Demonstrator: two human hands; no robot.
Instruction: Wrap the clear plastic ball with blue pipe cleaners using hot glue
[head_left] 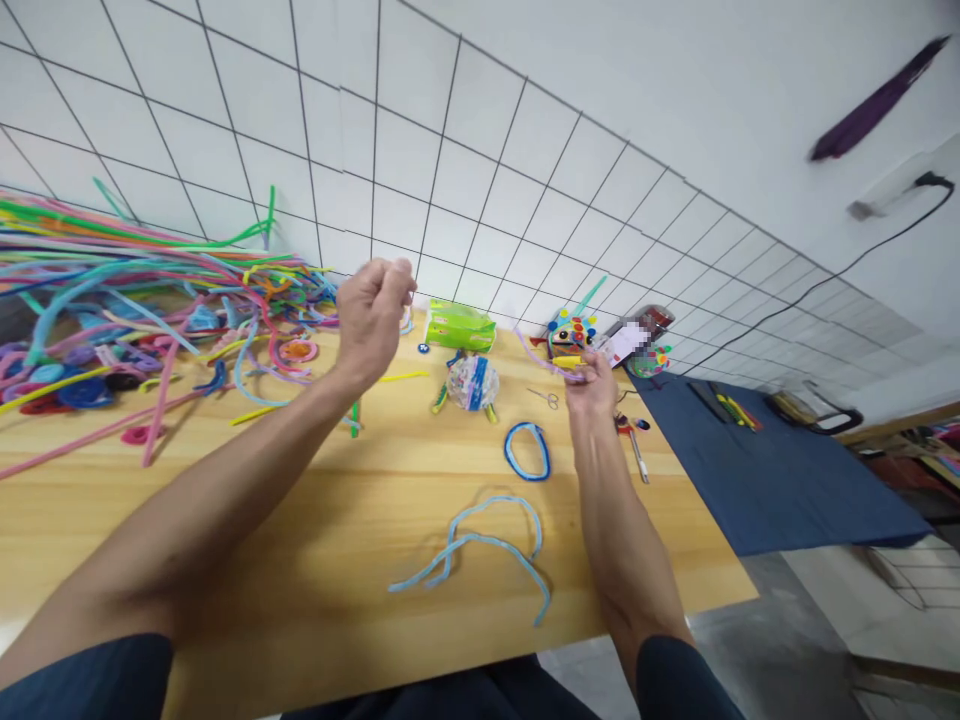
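My left hand [373,315] is raised over the table, its fingers curled into a fist; anything inside is hidden. My right hand [592,385] is closed at the back right, with a lavender pipe cleaner [534,357] running leftward from its fingertips. Beside those fingers lie a yellow object [568,361] and a decorated craft piece with coloured dots [573,328]. Between the hands stands a clear round craft body [474,384] with blue and white bands. A blue pipe cleaner ring [508,452] and crossed light-blue pipe cleaners [463,540] lie nearer me.
A heap of coloured pipe cleaners [150,270] spreads over the left side. A green packet [460,326] stands against the tiled wall. Small scissors [553,400], a pen [640,458] and a phone [625,342] lie to the right, near a dark blue cloth [780,480].
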